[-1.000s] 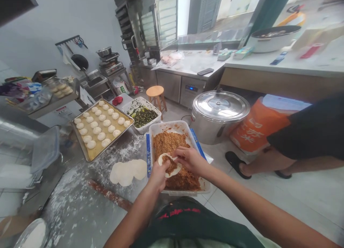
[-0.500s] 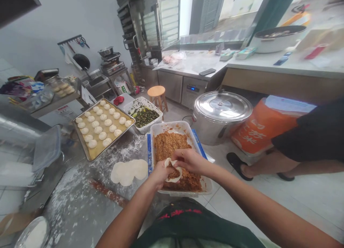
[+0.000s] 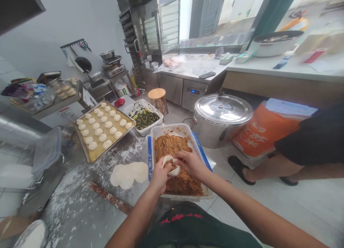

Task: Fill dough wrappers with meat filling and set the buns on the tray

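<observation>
Across the table (image 3: 88,219), flour (image 3: 60,190) is scattered to the left of the fingers (image 3: 179,155). I see the left hand (image 3: 159,175) holding the wrapper (image 3: 174,172), its fingers curled around and its thumb inside, while the right hand (image 3: 192,164) is pinching the far rim. Just below them stands the tub (image 3: 186,131) of brown filling (image 3: 170,144). Flat wrappers (image 3: 129,174) lie to their left; farther is the tray (image 3: 113,143) of buns (image 3: 103,137).

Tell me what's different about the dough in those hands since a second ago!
The dough wrapper has its edge drawn up more around the brown filling, so its opening looks smaller. The left hand and right hand are on it in every picture. The buns, flat dough rounds and rolling pin stayed put.
</observation>
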`<state>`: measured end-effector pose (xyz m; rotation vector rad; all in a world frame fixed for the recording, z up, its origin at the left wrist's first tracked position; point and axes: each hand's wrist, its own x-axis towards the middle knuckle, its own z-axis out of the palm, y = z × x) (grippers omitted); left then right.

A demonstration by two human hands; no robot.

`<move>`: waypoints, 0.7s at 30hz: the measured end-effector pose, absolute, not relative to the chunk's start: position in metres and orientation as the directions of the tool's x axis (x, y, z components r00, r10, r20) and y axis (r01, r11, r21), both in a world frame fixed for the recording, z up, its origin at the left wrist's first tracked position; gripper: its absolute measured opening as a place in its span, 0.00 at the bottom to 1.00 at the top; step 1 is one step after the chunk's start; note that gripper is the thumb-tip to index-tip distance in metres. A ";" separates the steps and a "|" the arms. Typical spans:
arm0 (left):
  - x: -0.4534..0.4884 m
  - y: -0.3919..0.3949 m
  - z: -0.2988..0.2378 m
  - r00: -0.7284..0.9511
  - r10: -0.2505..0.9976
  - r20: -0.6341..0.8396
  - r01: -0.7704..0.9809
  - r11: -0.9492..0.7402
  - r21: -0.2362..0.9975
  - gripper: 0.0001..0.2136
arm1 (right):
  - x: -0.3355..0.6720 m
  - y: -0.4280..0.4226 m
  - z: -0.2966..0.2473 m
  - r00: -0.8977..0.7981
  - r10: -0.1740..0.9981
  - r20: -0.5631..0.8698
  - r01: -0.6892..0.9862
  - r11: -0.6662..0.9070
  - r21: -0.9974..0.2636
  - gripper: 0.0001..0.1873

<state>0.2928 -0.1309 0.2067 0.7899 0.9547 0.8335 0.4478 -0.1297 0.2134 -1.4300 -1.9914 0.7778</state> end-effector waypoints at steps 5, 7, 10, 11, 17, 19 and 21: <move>0.295 -0.130 0.196 0.318 0.861 -0.397 -0.021 0.425 0.905 0.13 | 0.448 -0.130 0.228 -0.440 0.893 0.090 0.707 0.407 -0.578 0.08; 0.295 -0.128 0.193 0.327 0.884 -0.335 0.036 0.343 0.939 0.12 | 0.449 -0.127 0.228 -0.402 0.915 0.028 0.717 0.334 -0.612 0.11; 0.293 -0.126 0.189 0.371 0.882 -0.290 0.136 0.258 0.957 0.14 | 0.450 -0.125 0.227 -0.423 0.906 -0.023 0.743 0.332 -0.581 0.08; 0.293 -0.125 0.188 0.378 0.877 -0.298 0.166 0.252 0.953 0.15 | 0.450 -0.126 0.227 -0.439 0.898 -0.020 0.757 0.358 -0.547 0.05; 0.294 -0.118 0.190 0.408 0.872 -0.270 0.219 0.194 0.956 0.21 | 0.438 -0.135 0.235 -0.414 0.909 0.047 0.836 0.401 -0.375 0.05; 0.295 -0.116 0.194 0.423 0.872 -0.248 0.199 0.178 0.964 0.21 | 0.437 -0.134 0.238 -0.387 0.922 0.034 0.835 0.365 -0.412 0.08; 0.295 -0.115 0.198 0.387 0.879 -0.280 0.158 0.235 0.959 0.22 | 0.438 -0.131 0.239 -0.381 0.925 0.009 0.822 0.342 -0.456 0.09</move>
